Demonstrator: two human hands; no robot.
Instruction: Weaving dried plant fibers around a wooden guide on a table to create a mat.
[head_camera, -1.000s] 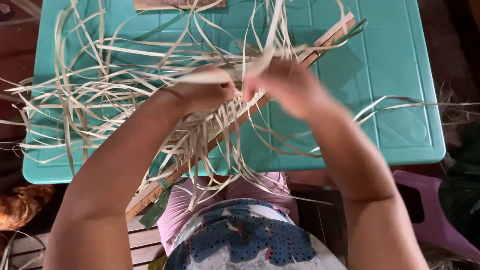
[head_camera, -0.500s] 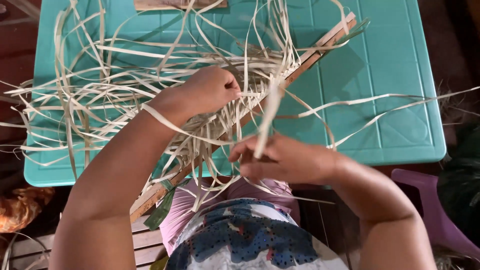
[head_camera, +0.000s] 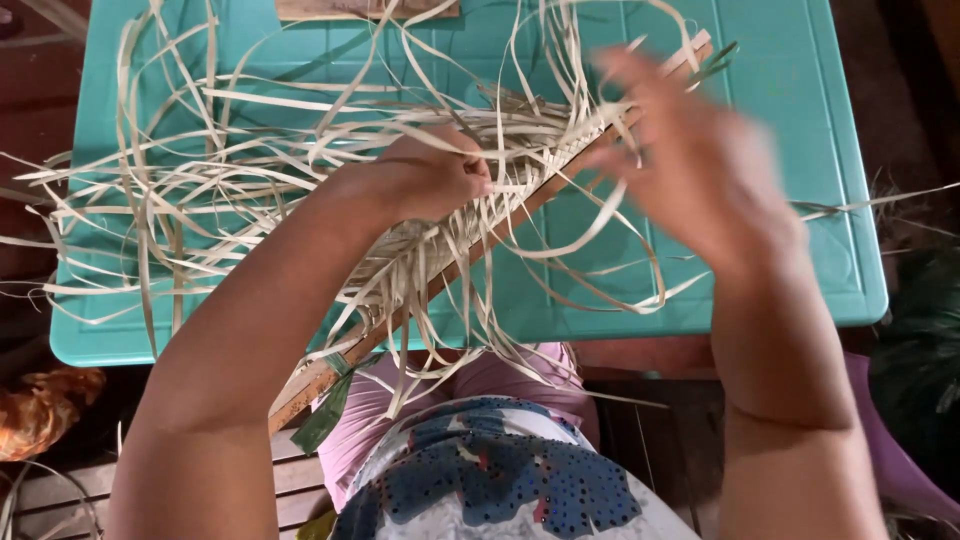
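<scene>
Single head cam, looking nearly straight down from above the person's lap, close range. Left hand sits mid-frame gripping pale strips, turquoise table fills the top beyond that grip, lap below it; no second view to overlap

Both arms are bare to above the elbow, with no sleeves, rings or bands showing, above a white top patterned with dotted blue patches and pink trousers.

No packages, labels, signs or screens are in view.
</scene>
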